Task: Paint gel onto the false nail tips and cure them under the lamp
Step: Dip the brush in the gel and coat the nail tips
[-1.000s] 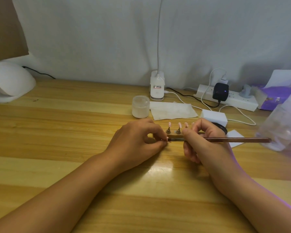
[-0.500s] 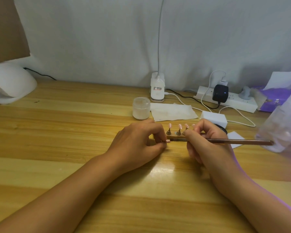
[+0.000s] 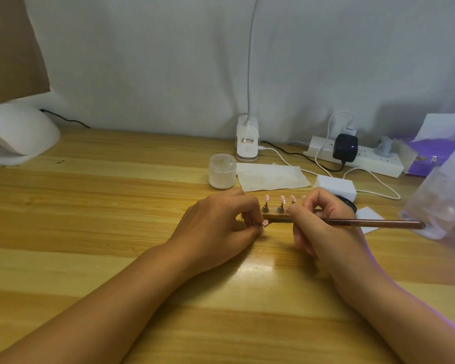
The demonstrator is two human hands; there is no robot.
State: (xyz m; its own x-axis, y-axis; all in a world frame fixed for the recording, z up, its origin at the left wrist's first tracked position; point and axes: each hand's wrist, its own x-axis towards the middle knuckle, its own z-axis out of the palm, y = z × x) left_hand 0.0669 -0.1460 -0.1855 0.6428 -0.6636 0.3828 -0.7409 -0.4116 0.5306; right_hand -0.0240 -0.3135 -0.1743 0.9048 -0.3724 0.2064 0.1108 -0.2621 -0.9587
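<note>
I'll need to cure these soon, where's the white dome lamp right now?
In the head view, the white dome lamp sits at the far left of the table, by the backdrop, well left of the frosted jar.

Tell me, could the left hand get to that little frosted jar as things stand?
Probably yes. The jar stands just beyond the left hand with bare table between them. But that hand is pinching a nail tip, so it would need to let go first.

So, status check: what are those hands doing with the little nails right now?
Left hand pinching one nail tip. Right hand gripping brush, bristle end at that tip. Other tips standing just behind. Lamp far left, path looks unobstructed.
</note>
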